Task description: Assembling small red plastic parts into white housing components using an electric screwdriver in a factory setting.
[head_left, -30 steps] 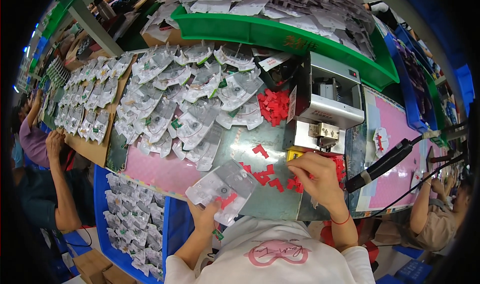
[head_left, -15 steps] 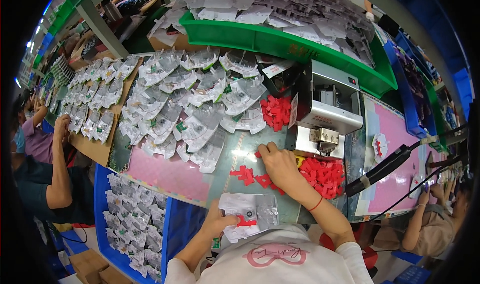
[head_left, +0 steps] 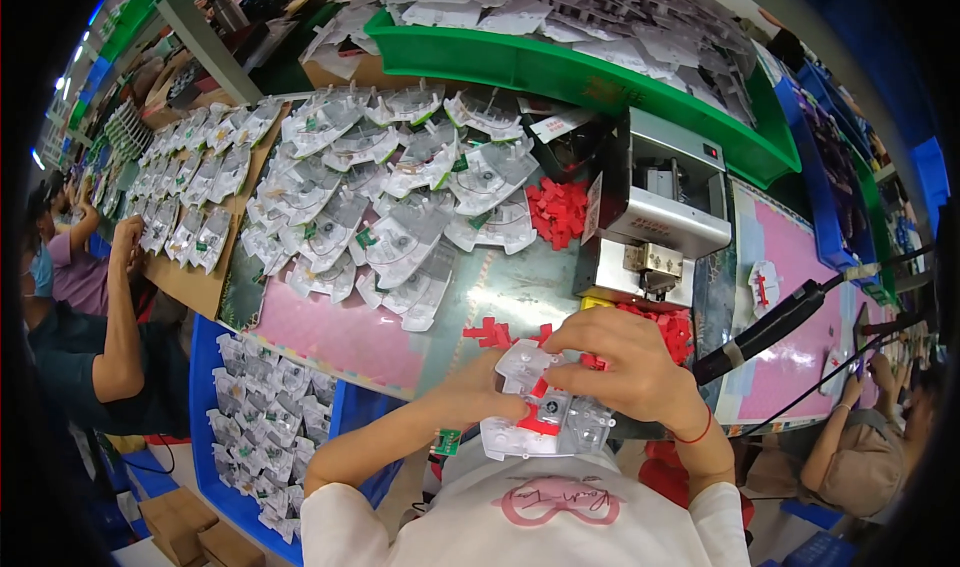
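My left hand (head_left: 484,391) grips the left side of a clear and white plastic housing (head_left: 588,429), close to my body beyond the table's near edge. Its thumb rests on a red plastic piece (head_left: 541,425) lying in the housing. Above that, my right hand (head_left: 637,365) is closed over the housing, with a second red plastic piece (head_left: 540,387) at its thumb tip. A small green circuit board (head_left: 447,442) hangs below my left forearm. Loose red pieces (head_left: 487,332) lie on the table just beyond the housing.
Many similar housings (head_left: 400,237) cover the table's left. A metal press-like machine (head_left: 665,202) stands right of a red pile (head_left: 558,213). Behind is a green bin (head_left: 490,67) of plastic parts; at lower left, a blue crate (head_left: 205,447). Co-workers sit on both sides.
My right hand has come from the red pieces on the table to the housing, bringing a red piece. The housing has shifted right and tilted in my left hand.
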### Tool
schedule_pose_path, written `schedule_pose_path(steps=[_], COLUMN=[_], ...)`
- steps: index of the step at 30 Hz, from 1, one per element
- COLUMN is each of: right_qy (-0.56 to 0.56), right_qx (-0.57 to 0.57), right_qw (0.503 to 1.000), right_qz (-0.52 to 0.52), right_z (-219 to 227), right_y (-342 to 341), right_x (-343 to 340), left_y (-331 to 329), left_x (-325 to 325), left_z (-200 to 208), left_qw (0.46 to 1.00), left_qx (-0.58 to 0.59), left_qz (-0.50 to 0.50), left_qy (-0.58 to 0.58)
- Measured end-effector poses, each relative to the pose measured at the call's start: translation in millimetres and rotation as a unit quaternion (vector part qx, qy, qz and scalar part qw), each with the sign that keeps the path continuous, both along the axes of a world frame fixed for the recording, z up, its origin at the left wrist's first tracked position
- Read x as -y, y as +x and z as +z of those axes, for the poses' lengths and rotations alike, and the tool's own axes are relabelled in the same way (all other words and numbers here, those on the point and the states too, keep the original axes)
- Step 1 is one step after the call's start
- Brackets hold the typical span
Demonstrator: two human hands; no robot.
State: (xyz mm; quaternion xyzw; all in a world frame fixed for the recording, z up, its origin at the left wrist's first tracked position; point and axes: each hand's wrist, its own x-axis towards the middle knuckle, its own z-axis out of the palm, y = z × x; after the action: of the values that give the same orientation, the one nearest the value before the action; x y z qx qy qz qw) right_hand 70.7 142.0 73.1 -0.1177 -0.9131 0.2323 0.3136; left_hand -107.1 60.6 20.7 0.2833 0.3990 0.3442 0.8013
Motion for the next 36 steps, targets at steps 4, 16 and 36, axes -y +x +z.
schedule_pose_path(steps=[4, 16, 36], right_qy=[0.022, 0.036, 0.041], right_qx=[0.057, 0.081, 0.104], right_qw=[0.997, 0.993, 0.989], right_qz=[0.055, 0.08, 0.097], right_z=[-3.5, 7.6, 31.0], right_y=[3.6, 6.6, 8.5], right_x=[0.0, -6.1, -45.8], left_y=[4.0, 17.7, 21.0], left_x=[-7.5, -11.2, -9.2], left_z=[1.3, 14.3, -10.8], left_qw=[0.998, 0.999, 0.997], left_qx=[-0.008, 0.01, 0.046], left_qz=[-0.058, -0.029, 0.056], left_qy=[0.009, 0.041, 0.032])
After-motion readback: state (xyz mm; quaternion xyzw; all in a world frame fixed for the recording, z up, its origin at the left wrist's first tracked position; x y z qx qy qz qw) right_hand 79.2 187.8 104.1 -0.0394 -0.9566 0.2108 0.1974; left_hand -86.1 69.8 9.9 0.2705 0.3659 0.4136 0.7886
